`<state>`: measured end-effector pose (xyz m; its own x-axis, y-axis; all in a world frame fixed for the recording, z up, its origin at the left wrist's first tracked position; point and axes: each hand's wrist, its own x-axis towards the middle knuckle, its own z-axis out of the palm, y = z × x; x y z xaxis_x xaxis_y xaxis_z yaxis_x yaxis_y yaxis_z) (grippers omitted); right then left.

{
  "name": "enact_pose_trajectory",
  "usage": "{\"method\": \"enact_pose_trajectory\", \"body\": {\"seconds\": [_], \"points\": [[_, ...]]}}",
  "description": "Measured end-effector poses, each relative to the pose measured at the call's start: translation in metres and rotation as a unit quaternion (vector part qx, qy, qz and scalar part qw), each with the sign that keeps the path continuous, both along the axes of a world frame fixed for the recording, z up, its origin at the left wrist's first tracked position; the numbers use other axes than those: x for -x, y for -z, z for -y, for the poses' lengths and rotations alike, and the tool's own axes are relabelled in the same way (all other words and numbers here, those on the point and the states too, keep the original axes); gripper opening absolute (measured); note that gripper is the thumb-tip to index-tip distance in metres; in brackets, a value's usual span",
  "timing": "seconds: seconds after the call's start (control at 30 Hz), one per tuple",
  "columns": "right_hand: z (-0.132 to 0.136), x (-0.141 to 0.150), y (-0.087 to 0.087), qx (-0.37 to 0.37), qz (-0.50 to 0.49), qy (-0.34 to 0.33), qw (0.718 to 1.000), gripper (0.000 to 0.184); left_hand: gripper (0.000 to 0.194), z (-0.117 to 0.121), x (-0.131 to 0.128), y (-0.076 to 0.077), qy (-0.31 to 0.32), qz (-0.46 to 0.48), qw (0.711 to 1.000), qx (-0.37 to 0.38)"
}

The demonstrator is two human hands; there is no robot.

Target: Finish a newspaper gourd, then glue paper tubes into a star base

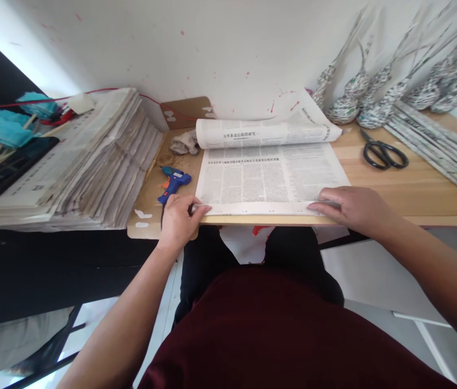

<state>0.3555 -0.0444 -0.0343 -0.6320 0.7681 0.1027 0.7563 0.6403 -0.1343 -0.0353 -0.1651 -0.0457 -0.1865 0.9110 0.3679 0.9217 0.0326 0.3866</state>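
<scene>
A newspaper sheet (269, 175) lies flat on the wooden table (406, 186), its far part curled over into a loose roll (260, 132). My left hand (177, 219) pinches the sheet's near left corner at the table edge, fingers closed on the paper. My right hand (353, 205) lies on the near right edge of the sheet, fingers stretched flat and pressing it down.
A blue glue gun (173, 182) lies just left of the sheet. Black scissors (384, 154) lie to the right. A tall stack of newspapers (98, 162) fills the left. Rolled paper sticks (439, 143) and woven paper pieces (374, 94) stand at the back right. A crumpled rag (184, 143) sits behind.
</scene>
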Motion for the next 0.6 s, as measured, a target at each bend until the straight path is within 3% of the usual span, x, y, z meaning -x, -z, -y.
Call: {"method": "enact_pose_trajectory", "body": {"seconds": [0.6], "points": [[-0.0018, 0.0006, 0.0002, 0.025, 0.014, 0.011, 1.000, 0.053, 0.021, 0.0066, 0.0028, -0.0001, 0.044, 0.011, 0.999, -0.018]]}}
